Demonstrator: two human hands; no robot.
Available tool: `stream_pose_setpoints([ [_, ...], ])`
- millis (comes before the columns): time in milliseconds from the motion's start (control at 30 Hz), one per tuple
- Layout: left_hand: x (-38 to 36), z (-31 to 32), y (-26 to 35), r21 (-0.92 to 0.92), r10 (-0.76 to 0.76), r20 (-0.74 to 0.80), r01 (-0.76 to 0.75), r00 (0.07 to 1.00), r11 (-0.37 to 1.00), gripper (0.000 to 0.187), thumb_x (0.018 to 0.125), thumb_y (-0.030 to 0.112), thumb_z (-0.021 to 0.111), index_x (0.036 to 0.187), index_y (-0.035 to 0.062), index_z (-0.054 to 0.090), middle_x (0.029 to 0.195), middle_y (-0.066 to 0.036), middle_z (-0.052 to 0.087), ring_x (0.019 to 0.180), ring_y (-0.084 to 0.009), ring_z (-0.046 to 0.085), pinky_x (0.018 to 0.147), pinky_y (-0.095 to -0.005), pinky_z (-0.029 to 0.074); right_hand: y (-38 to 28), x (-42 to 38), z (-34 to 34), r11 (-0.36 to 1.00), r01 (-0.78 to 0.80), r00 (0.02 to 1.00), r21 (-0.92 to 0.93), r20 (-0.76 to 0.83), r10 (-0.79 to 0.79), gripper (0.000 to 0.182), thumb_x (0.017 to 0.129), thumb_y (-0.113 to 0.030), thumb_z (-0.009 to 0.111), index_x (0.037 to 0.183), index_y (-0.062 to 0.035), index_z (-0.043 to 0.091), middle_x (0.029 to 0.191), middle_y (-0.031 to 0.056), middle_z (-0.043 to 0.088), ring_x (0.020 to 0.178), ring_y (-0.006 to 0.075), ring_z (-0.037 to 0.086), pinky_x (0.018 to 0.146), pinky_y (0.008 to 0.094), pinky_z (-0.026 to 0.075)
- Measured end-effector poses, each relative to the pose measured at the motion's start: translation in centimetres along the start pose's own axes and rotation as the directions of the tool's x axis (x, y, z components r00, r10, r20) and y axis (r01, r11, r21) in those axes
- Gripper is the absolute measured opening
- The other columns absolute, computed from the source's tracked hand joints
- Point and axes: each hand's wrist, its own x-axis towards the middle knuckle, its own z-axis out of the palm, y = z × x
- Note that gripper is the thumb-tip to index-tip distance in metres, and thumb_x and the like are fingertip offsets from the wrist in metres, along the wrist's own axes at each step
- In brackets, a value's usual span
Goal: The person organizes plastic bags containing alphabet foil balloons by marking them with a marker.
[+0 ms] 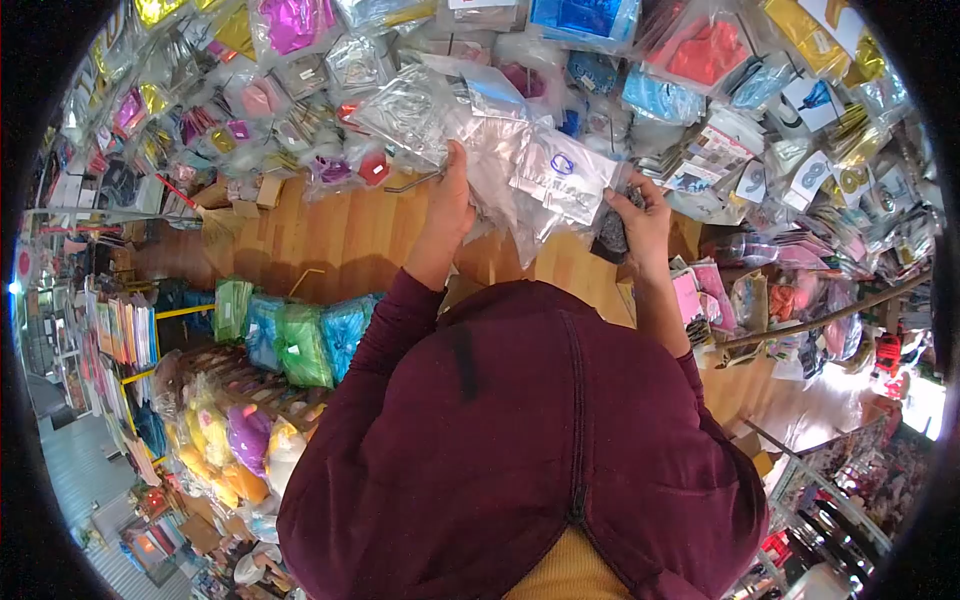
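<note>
In the head view, both my hands are at a bunch of clear plastic packets hanging from the display. My left hand [455,195] is closed on the left side of the bunch, thumb up, its other fingers mostly hidden behind the plastic. My right hand [645,215] pinches the right end of a silvery clear plastic packet [560,172], which has a white panel with a blue ring mark. Below my right fingers is a dark grey item [610,237] whose kind I cannot make out. A metal display hook [412,183] sticks out beside my left wrist.
Bagged goods, including a red packet [700,50] and a blue packet [585,20], crowd the wall ahead. Wooden flooring [330,235] shows below. Green bagged goods [302,345] hang at left, near plush toys [225,440]. A curved rod [830,318] crosses at right.
</note>
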Motion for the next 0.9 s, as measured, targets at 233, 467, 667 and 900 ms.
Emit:
stream_pose_setpoints([
  [233,-0.2,1.0,0.4,-0.097,-0.036,-0.002,0.035,0.999,0.995,0.039,0.082,0.023,0.054,0.114,0.0039,0.043,0.109,-0.008,0.050,0.100,-0.0208,0.049,0.083,-0.0362,0.043,-4.5,2.7,-2.0,0.956,0.095,0.981,0.278,-0.188,-0.043,0.020,0.080,-0.007,0.053,0.098,0.0008,0.055,0.090,0.0084,0.057,0.078,0.0139,0.054,0.068,0.0252,0.044],
  [467,-0.8,3.0,-0.5,-0.101,-0.071,-0.031,0.068,0.997,0.993,0.034,0.087,0.026,0.043,0.113,0.0039,0.044,0.110,-0.009,0.050,0.099,-0.0208,0.050,0.084,-0.0355,0.042,-3.4,0.7,8.7,0.536,0.772,0.619,-0.340,0.590,-0.518,0.040,0.071,-0.005,0.056,0.111,-0.0058,0.051,0.116,0.0108,0.047,0.112,0.0276,0.039,0.092,0.0386,0.032],
  [667,-3.1,3.8,-0.4,0.303,0.235,0.228,-0.298,0.945,0.905,0.034,0.089,0.026,0.035,0.111,0.0018,0.044,0.107,-0.011,0.051,0.098,-0.0245,0.051,0.084,-0.0356,0.043,1.4,-0.4,7.0,0.340,0.830,0.557,-0.442,0.632,-0.538,0.046,0.061,-0.005,0.062,0.106,-0.0009,0.052,0.109,0.0144,0.050,0.107,0.0352,0.044,0.088,0.0440,0.037],
  [900,-0.6,1.5,-1.0,-0.187,-0.007,-0.037,0.000,0.999,0.982,0.038,0.087,0.029,0.040,0.114,0.0028,0.043,0.112,-0.009,0.049,0.103,-0.0241,0.048,0.088,-0.0394,0.039,7.2,-0.1,0.7,0.535,0.570,0.821,-0.623,0.458,-0.341,0.030,0.063,-0.001,0.060,0.093,0.0015,0.058,0.093,0.0163,0.058,0.082,0.0312,0.056,0.073,0.0333,0.045],
])
